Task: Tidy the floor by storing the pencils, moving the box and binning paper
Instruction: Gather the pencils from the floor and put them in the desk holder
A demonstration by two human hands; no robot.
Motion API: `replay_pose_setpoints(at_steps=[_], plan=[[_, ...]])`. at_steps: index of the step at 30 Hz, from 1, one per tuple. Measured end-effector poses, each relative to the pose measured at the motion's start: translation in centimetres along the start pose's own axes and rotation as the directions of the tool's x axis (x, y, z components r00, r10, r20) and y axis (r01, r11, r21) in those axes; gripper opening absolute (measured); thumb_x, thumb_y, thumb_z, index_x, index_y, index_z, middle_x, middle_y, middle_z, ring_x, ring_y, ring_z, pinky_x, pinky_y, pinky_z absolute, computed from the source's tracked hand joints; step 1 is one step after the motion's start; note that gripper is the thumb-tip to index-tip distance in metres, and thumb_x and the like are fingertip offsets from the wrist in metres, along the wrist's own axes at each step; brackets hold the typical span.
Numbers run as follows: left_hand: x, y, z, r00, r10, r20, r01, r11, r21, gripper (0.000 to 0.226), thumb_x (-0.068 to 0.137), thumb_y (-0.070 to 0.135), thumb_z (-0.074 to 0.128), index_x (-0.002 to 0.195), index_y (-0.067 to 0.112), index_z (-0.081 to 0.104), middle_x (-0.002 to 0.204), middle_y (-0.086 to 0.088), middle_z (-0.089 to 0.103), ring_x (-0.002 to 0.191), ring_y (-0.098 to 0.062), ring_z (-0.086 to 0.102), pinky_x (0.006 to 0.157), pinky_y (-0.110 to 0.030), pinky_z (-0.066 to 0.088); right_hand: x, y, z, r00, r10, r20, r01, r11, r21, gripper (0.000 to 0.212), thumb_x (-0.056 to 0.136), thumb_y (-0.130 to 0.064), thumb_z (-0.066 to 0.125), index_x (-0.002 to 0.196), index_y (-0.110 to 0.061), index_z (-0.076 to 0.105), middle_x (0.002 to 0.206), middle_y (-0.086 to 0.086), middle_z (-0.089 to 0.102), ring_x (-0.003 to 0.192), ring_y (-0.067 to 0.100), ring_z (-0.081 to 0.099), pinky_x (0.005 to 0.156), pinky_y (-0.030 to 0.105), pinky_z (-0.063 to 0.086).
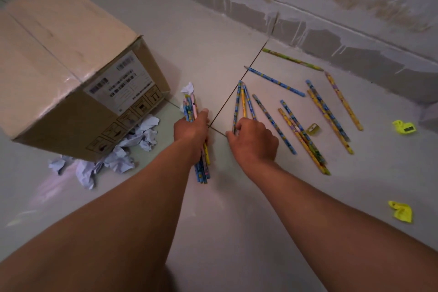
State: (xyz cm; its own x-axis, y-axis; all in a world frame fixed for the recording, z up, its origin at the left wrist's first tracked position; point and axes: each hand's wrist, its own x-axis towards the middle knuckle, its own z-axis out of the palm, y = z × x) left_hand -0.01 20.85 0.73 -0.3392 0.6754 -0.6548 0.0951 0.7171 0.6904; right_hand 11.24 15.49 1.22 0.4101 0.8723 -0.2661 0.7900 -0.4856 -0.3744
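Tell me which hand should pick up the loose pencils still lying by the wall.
Right. The right hand already pinches a few pencils and is nearest the scattered pencils on the floor; the left hand is full, gripping a bundle of pencils near the cardboard box.

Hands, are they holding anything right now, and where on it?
The left hand grips a bundle of pencils around its middle. The right hand pinches three pencils near their lower ends.

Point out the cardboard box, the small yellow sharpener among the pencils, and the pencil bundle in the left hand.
box [59, 59]: head view, on its top face.
sharpener [313, 128]: head view, on its body.
pencil bundle [189, 108]: head view, on the ends above the left hand [190, 129].
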Motion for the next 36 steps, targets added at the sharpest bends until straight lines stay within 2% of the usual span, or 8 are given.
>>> replay_pose_setpoints(at_steps=[7,15,18,21,25,30,34,36], plan=[[-0.6,-0.1,0.3,1.000,-0.017,-0.025,0.019,0.996,0.086,0.058,0.065,0.060,0.082,0.086,0.009,0.066,0.065,-0.010,0.061,0.054,-0.024,0.056,0.058,-0.029,0.048,-0.9,-0.1,-0.2,0.999,0.052,0.000,-0.052,0.998,-0.024,0.022,0.092,-0.034,0.054,0.102,-0.019,0.067,0.106,0.006,0.067,0.101,0.032,0.064,0.082,0.035,0.047],[-1.9,1.2,1.8,1.000,-0.002,-0.021,0.004,0.994,0.113,0.070,0.045,0.069,0.087,0.081,0.014,0.063,0.067,-0.002,0.057,0.061,-0.020,0.053,0.062,-0.030,0.048,-2.0,1.1,-0.6,0.995,-0.067,0.070,0.023,0.866,0.499,0.005,0.076,-0.029,0.072,0.076,-0.025,0.073,0.063,-0.016,0.065,0.071,0.007,0.067,0.071,0.034,0.057],[-2.1,1.5,2.4,0.997,0.014,-0.071,-0.003,0.988,0.152,0.072,0.043,0.072,0.086,0.080,0.016,0.060,0.079,-0.003,0.064,0.072,-0.023,0.061,0.075,-0.034,0.055,-2.0,1.5,-0.7,0.993,-0.096,0.066,0.041,0.818,0.574,0.004,0.074,-0.026,0.075,0.076,-0.022,0.074,0.065,-0.013,0.068,0.066,0.003,0.065,0.071,0.035,0.058],[-1.6,0.9,3.0,0.995,0.035,-0.098,-0.016,0.983,0.184,0.060,0.060,0.058,0.084,0.086,0.011,0.060,0.093,-0.011,0.069,0.086,-0.030,0.066,0.084,-0.038,0.057,-2.0,2.0,-0.6,0.987,-0.134,0.092,0.055,0.806,0.589,0.006,0.074,-0.026,0.074,0.075,-0.020,0.074,0.064,-0.009,0.070,0.064,0.005,0.066,0.069,0.037,0.058],[-1.3,0.3,3.3,0.993,0.014,-0.113,-0.002,0.994,0.107,0.049,0.079,0.046,0.074,0.104,0.005,0.066,0.099,-0.018,0.070,0.089,-0.034,0.068,0.086,-0.044,0.058,-2.1,2.2,-0.6,0.994,-0.108,0.036,0.069,0.823,0.564,0.023,0.072,-0.043,0.060,0.072,-0.022,0.070,0.064,-0.010,0.069,0.065,0.011,0.066,0.066,0.035,0.057],[-1.6,0.2,2.7,0.993,0.008,-0.116,0.001,0.997,0.077,0.043,0.084,0.050,0.070,0.085,0.007,0.063,0.065,-0.009,0.059,0.054,-0.024,0.056,0.066,-0.032,0.053,-1.4,3.3,-0.9,0.997,0.011,-0.076,0.011,0.960,0.281,0.017,0.085,-0.034,0.058,0.095,-0.024,0.068,0.093,-0.005,0.070,0.091,0.022,0.065,0.074,0.032,0.053],[-1.9,0.1,2.5,0.996,0.035,-0.085,-0.020,0.985,0.174,0.053,0.079,0.060,0.071,0.084,0.008,0.062,0.062,-0.010,0.060,0.050,-0.023,0.055,0.057,-0.028,0.049,-1.3,4.1,-0.9,0.998,0.001,-0.058,0.007,0.992,0.127,0.028,0.088,-0.043,0.061,0.108,-0.024,0.065,0.106,-0.004,0.068,0.103,0.022,0.063,0.080,0.033,0.049],[-2.1,0.1,2.7,0.996,0.057,-0.068,-0.040,0.974,0.224,0.060,0.070,0.069,0.071,0.078,0.011,0.061,0.064,-0.011,0.063,0.054,-0.026,0.058,0.063,-0.033,0.057,-1.4,4.4,-0.7,0.998,-0.023,-0.050,0.026,0.997,0.067,0.029,0.089,-0.045,0.060,0.106,-0.022,0.066,0.106,-0.003,0.068,0.103,0.023,0.063,0.079,0.033,0.048]])
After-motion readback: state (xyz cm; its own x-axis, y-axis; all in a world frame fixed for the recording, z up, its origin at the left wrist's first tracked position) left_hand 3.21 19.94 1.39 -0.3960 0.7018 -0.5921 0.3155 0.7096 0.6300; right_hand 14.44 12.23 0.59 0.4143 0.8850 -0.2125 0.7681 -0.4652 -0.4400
